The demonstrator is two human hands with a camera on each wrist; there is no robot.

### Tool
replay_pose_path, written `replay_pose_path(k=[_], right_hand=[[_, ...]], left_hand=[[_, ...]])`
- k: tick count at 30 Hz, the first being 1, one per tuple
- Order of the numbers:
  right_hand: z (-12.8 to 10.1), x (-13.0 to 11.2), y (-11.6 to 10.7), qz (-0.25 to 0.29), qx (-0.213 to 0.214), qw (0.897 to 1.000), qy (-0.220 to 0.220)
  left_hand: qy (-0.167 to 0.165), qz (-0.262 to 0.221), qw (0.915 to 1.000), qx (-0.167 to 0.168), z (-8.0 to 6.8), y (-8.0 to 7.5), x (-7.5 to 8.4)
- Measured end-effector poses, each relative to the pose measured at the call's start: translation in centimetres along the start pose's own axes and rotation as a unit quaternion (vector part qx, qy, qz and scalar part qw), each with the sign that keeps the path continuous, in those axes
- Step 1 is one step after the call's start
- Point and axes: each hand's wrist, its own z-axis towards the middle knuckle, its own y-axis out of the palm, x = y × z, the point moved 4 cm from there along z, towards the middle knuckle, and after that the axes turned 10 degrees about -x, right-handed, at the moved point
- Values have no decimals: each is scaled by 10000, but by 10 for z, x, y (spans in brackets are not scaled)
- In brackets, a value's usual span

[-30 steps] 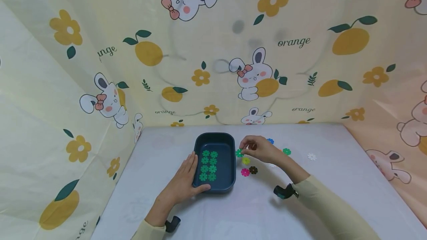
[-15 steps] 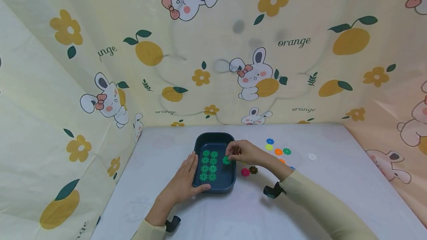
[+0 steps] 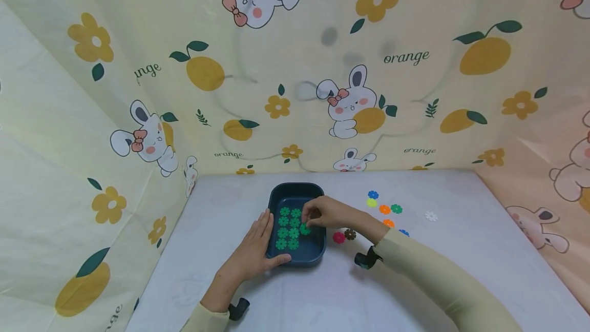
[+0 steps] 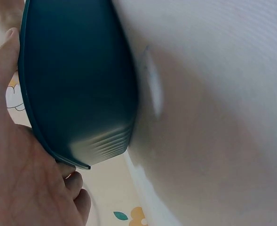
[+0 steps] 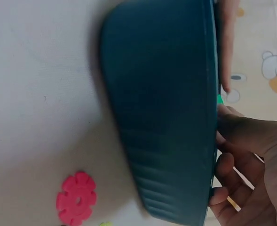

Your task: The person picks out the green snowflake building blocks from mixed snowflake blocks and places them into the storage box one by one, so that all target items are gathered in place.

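A dark blue tray (image 3: pixel 297 187) sits on the white table and holds several green flower pieces (image 3: pixel 288 232) in two columns. My right hand (image 3: pixel 311 218) reaches over the tray's right side and pinches a green flower piece (image 3: pixel 304 229) just above the tray floor, beside the columns. My left hand (image 3: pixel 258 244) lies against the tray's left wall with straight fingers, thumb along the front rim. The left wrist view shows the tray's outer wall (image 4: pixel 77 84) against my left hand (image 4: pixel 16 179). In the right wrist view the tray wall (image 5: pixel 166 117) stands before my right hand (image 5: pixel 251 160).
Loose flower pieces lie right of the tray: pink (image 3: pixel 338 237), brown (image 3: pixel 350 234), blue (image 3: pixel 373 194), yellow-green (image 3: pixel 371 202), orange (image 3: pixel 384 209), green (image 3: pixel 396 209) and white (image 3: pixel 430 216). Printed cloth walls close off the back and both sides.
My right hand picked a green flower piece off the table right of the tray and carried it left into the tray, lowering it beside the columns. The left hand stayed put.
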Motion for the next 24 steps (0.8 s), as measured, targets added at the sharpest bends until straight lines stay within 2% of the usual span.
replay_pose_path(k=[10,24], right_hand=[[15,8,13,-133,-534,9985,81],[18,3,20,-805,-607,9944,309]], left_hand=[[7,36,10000,7,0,0,-1],[-12,91,10000,-17,0,0,-1]])
